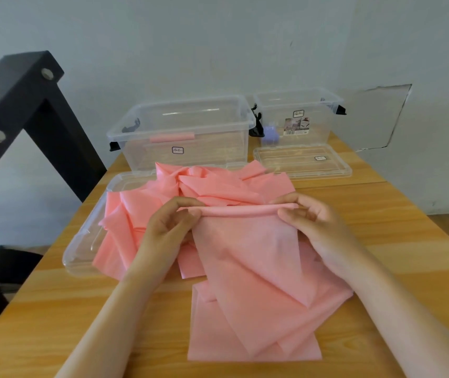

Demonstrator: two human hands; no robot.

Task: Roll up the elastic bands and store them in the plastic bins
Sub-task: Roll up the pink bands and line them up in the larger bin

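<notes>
A wide pink elastic band (247, 257) lies over the wooden table with its far end turned into a thin roll. My left hand (171, 222) pinches the roll's left end and my right hand (310, 222) pinches its right end. Behind the roll sits a crumpled heap of pink bands (212, 184). A clear plastic bin (182, 132) stands at the back with one rolled pink band (171, 138) inside. A second clear bin (297, 118) stands to its right with a small purple roll (269, 132) in it.
A clear lid (81, 249) lies under the heap's left side, and another lid (302, 160) lies before the right bin. A black metal frame (27, 110) rises at the left. The table (54, 309) ends close to the wall behind the bins.
</notes>
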